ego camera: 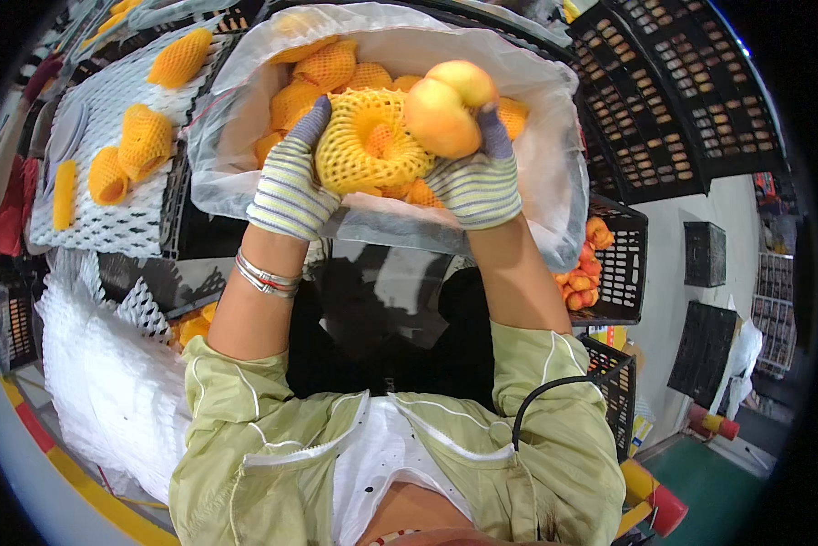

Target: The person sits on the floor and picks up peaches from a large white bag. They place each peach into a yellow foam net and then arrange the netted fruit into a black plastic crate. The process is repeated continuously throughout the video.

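Observation:
Striped knit gloves with grey-purple fingertips cover both hands. My left hand (293,181) grips a yellow foam net sleeve (354,160), its rim flared round a hollow middle where something orange shows. A yellow-orange flat peach (443,112) rests in my right hand (480,184), thumb along its side. Fruit and sleeve meet or overlap; I cannot tell if they touch. Both are held above a crate lined with a translucent plastic bag (545,198). Inside that liner lie several orange net-sleeved pieces (327,65), partly hidden by my hands.
On the left, white foam netting (101,130) carries several yellow sleeves (146,140). A stack of white foam netting (108,403) stands below it. Peaches (579,283) fill part of a black crate (620,266) at right. Black slotted crates (641,102) rise at upper right.

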Motion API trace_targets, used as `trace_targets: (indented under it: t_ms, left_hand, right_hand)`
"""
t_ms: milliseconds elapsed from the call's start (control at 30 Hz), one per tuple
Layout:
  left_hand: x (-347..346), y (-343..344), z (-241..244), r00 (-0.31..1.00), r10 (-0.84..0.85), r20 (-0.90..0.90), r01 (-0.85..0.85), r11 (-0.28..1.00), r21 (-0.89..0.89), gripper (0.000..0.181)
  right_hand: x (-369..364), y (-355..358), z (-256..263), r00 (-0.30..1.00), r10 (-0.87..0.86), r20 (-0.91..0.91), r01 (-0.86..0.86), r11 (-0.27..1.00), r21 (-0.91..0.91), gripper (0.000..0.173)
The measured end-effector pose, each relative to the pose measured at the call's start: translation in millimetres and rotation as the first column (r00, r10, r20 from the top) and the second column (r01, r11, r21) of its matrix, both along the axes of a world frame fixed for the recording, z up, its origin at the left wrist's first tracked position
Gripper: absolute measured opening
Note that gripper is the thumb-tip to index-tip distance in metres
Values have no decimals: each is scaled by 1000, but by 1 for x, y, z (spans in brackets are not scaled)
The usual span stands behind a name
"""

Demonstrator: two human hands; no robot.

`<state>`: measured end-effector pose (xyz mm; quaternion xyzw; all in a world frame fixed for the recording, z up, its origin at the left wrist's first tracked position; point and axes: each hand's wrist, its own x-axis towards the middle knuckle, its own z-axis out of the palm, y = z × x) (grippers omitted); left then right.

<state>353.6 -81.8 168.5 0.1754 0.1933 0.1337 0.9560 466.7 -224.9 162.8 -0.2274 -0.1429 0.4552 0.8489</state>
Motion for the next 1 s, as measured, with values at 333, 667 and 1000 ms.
trace_targets:
  t_ms: [333, 667, 1000]
  left_hand:
    - [-10, -10, 3, 855, 401, 329, -275, -189, 943, 18]
    - [-11, -6, -11, 957, 291, 1, -39, 124, 991, 62]
    - [-20, 32, 4, 840, 451, 303, -46, -498, 866, 56]
  right_hand:
    - [-5, 15, -15, -214, -78, 974, 703, 679, 209, 55]
    - [-26, 20, -1, 349, -157, 924, 598, 796, -90, 44]
    - [-16, 23, 6, 369, -68, 927, 563, 810, -165, 27]
